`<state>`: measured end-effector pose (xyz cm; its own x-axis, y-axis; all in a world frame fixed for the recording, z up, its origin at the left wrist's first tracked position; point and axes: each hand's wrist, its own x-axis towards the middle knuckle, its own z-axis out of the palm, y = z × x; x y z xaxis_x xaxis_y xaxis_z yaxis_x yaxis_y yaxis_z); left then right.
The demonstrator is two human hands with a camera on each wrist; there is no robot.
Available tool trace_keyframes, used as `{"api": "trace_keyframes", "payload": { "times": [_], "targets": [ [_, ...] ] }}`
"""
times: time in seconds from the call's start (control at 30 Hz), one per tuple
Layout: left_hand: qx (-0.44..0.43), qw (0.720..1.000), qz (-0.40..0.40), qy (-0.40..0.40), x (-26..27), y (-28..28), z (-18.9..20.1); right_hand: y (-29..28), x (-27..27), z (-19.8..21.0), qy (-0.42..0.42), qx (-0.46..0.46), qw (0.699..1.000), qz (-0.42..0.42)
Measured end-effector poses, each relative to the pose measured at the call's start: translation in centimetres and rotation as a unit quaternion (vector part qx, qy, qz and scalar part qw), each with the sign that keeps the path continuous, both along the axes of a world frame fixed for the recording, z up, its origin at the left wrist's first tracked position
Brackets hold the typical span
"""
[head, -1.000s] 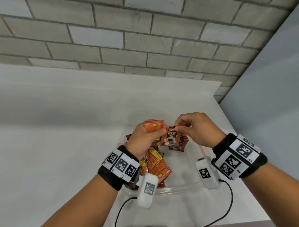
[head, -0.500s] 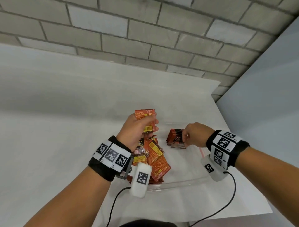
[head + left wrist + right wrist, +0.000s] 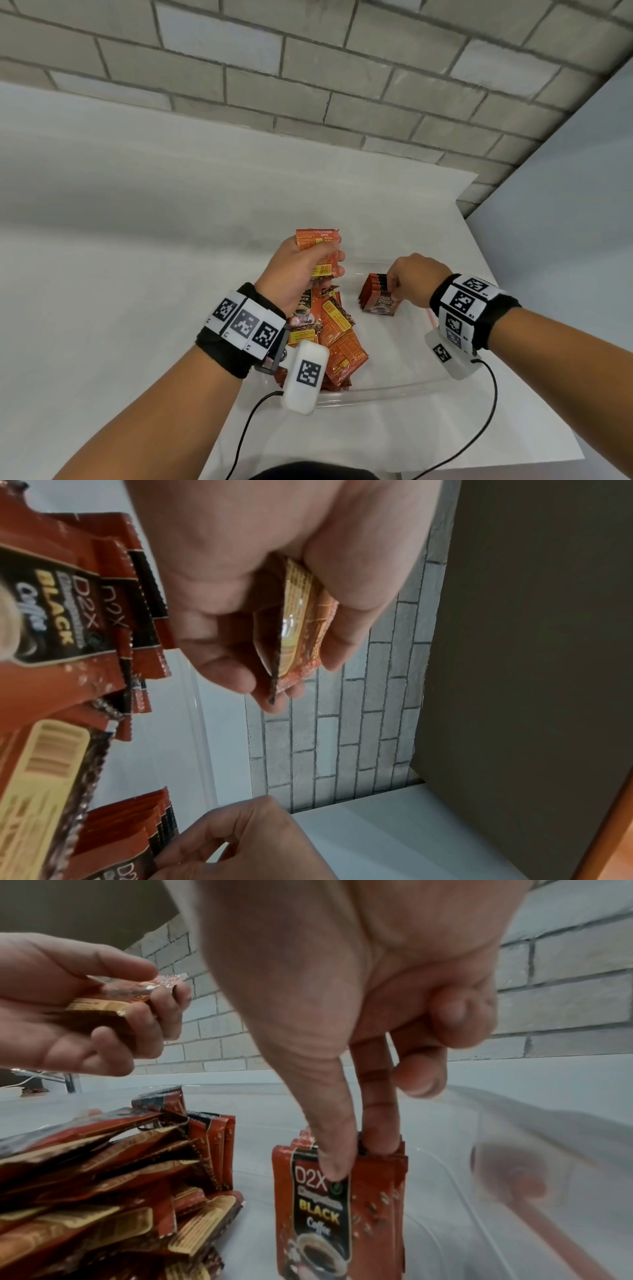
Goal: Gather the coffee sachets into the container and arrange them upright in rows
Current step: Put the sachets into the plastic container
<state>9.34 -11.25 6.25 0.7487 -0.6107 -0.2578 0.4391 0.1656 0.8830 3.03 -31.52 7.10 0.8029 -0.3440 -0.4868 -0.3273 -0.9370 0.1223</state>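
Note:
My left hand (image 3: 322, 270) is raised above the clear plastic container (image 3: 376, 390) and grips a small bundle of orange coffee sachets (image 3: 318, 251). The left wrist view shows the bundle (image 3: 298, 626) edge-on between thumb and fingers. My right hand (image 3: 394, 291) is down in the container's far right part, pinching the top of a short upright row of sachets (image 3: 375, 299). In the right wrist view the thumb and a finger of my right hand (image 3: 358, 1156) clamp the row's front sachet (image 3: 318, 1218). A loose pile of sachets (image 3: 330, 332) lies in the container's left half.
The container sits near the right end of a white table (image 3: 137, 274). A brick wall (image 3: 308, 85) runs behind it and a grey panel (image 3: 565, 240) stands to the right. Cables (image 3: 479, 428) trail from both wrist cameras over the table's near edge.
My right hand left the bundle in my left hand and went down and right to the upright row with a sachet. My left hand stayed raised with its bundle.

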Motion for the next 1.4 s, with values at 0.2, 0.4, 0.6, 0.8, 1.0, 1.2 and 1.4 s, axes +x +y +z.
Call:
{"api": "trace_keyframes", "payload": {
  "times": [0.2,0.4,0.6,0.8,1.0,1.2,1.4],
  "targets": [
    [0.007,1.000,-0.002,-0.006,0.0,-0.2,-0.2,0.3,0.2,-0.2,0.009,-0.024,0.999,0.028],
    [0.007,1.000,0.001,-0.006,0.0,-0.2,-0.3,0.4,0.5,-0.4,0.009,-0.056,0.997,0.051],
    [0.011,1.000,0.002,-0.007,0.0,-0.3,-0.4,0.3,0.5,-0.4,0.015,-0.077,0.995,0.067],
    [0.009,1.000,0.004,-0.003,0.0,-0.4,-0.4,0.5,0.4,-0.4,0.014,-0.088,0.993,0.076],
    [0.002,1.000,0.012,0.022,0.1,-0.4,-0.5,0.2,0.1,0.0,-0.001,-0.078,0.994,0.071],
    [-0.015,0.999,-0.022,0.035,-0.4,-0.7,-0.2,-0.9,-1.1,2.3,-0.125,0.058,0.990,-0.015],
    [-0.007,0.997,-0.079,-0.009,-2.2,-2.0,0.4,1.3,-3.5,3.9,-0.323,0.334,0.884,-0.049]
  ]
}}
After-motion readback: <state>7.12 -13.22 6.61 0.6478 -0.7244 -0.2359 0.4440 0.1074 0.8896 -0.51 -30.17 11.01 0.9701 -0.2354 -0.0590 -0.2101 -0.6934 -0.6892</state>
